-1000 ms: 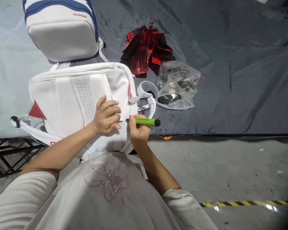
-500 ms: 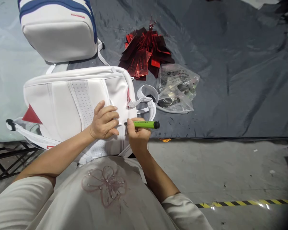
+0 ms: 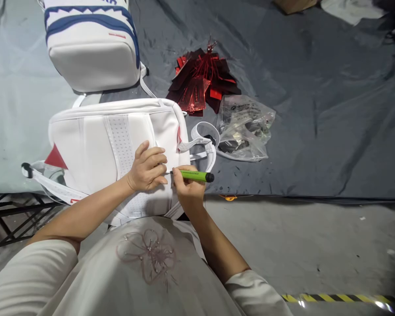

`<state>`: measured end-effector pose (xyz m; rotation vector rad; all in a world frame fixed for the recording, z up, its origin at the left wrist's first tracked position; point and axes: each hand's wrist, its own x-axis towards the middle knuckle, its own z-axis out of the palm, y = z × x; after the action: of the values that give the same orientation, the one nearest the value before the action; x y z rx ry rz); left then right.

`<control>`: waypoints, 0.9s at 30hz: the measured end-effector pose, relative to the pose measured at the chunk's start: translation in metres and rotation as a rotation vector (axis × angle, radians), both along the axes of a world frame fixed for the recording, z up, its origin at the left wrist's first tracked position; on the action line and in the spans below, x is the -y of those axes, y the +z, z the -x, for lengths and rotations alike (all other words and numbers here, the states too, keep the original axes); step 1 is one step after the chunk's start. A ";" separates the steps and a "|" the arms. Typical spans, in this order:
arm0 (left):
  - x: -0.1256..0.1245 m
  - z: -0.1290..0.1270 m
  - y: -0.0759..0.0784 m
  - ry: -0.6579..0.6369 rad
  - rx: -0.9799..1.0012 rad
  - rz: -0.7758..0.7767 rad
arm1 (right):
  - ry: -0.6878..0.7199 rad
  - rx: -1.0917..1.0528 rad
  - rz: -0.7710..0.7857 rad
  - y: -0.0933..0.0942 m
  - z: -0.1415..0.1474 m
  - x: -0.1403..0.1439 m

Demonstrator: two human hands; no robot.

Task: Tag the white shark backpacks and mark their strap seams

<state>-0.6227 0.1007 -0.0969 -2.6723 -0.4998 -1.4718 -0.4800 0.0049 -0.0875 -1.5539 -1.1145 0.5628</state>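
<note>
The right hand (image 3: 190, 188) grips a green pen (image 3: 195, 175) with writing too tiny to read. The left hand (image 3: 147, 170) lies on a white bag (image 3: 94, 147) on the counter (image 3: 303, 131); I can't tell if it's gripping. The other bag's (image 3: 95, 66) blue letters (image 3: 112, 2) are cut off.

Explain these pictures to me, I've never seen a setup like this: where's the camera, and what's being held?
There's no machine, just a person's two bare hands. One camera, worn on the head, looks forward and down. The right hand holds a green pen. The left hand is on the white bag; whether it grips anything, I can't tell. Also on the table are a blue-trimmed bag, red tags and a clear plastic bag.
</note>
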 end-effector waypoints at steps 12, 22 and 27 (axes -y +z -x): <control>-0.052 -0.006 0.077 -0.061 -0.905 -0.107 | 0.101 0.064 -0.116 -0.012 -0.011 0.027; 0.053 0.020 0.179 0.476 -0.693 0.054 | 0.161 0.351 -0.787 0.067 -0.003 0.023; 0.085 0.020 0.176 0.763 -0.554 0.165 | 0.411 0.408 -0.776 0.093 -0.042 -0.011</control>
<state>-0.6425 0.0161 0.0787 -2.3748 -1.3959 -0.4831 -0.4382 0.0155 0.0056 -0.7708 -1.7245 0.0323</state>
